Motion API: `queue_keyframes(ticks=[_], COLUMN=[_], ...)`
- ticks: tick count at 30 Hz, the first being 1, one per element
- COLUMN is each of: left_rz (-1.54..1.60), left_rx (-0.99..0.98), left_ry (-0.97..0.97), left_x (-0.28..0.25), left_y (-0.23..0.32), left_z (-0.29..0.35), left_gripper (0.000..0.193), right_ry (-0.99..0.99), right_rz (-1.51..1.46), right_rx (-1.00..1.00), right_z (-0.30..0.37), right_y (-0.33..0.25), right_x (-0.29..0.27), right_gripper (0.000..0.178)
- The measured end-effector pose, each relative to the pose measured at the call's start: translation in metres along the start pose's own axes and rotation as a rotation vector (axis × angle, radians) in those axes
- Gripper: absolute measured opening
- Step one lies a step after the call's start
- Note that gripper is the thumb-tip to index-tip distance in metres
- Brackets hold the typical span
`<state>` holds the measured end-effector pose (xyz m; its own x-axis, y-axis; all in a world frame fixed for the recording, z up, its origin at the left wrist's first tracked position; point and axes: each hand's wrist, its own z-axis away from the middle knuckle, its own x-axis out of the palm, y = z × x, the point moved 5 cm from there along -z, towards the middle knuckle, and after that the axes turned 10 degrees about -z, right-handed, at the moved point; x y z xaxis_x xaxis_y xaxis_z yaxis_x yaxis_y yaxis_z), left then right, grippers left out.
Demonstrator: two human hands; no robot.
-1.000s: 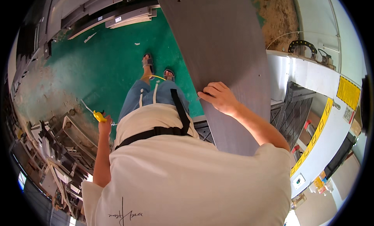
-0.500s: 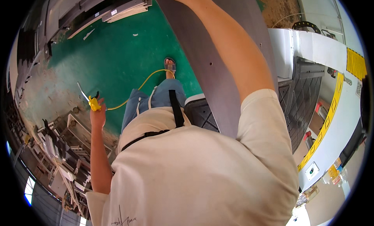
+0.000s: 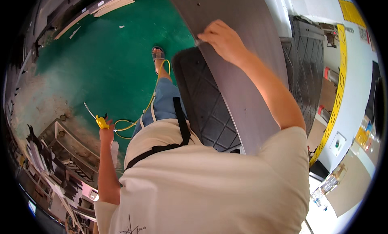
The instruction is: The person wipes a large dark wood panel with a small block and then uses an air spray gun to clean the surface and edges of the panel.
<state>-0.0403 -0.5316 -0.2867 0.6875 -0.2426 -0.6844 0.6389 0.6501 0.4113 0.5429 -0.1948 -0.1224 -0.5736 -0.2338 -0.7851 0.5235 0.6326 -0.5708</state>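
Observation:
My left hand (image 3: 106,133) is closed around a yellow air blow gun (image 3: 102,121) with a thin, bent metal nozzle, held out over the floor at my left. A yellow air hose (image 3: 155,88) loops from it past my leg. My right hand (image 3: 224,42) is over a long dark grey-brown panel (image 3: 258,92) and touches its left edge with curled fingers. Something small and pale shows at those fingertips, too blurred to name. The panel has small holes in its face and lies partly over a black ribbed tabletop (image 3: 202,88).
On the green floor (image 3: 113,60) stands my sandalled foot. Stacked boards (image 3: 117,4) lie at the far left. A metal frame cart (image 3: 68,141) and board offcuts are at the near left. To the right is a white machine with a yellow strip (image 3: 335,109) and a green button.
My right hand has come nearer along the panel's left edge, its elbow now bent. The view has shifted, showing more of the black tabletop. The blow gun stays in my left hand.

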Motion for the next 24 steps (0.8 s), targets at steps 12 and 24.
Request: queue_keyframes(ticks=[12, 24], left_rz=[0.187, 0.174], left_rx=[-0.249, -0.066], left_ry=[-0.152, -0.068], left_x=[0.099, 0.091], left_y=[-0.129, -0.059], left_z=[0.145, 0.188], left_gripper=[0.046, 0.038], right_ry=[0.161, 0.366], right_rz=[-0.067, 0.116], right_rx=[0.143, -0.037], right_z=[0.296, 0.093], right_y=[-0.123, 0.013], right_x=[-0.004, 0.0], right_gripper=[0.042, 0.011])
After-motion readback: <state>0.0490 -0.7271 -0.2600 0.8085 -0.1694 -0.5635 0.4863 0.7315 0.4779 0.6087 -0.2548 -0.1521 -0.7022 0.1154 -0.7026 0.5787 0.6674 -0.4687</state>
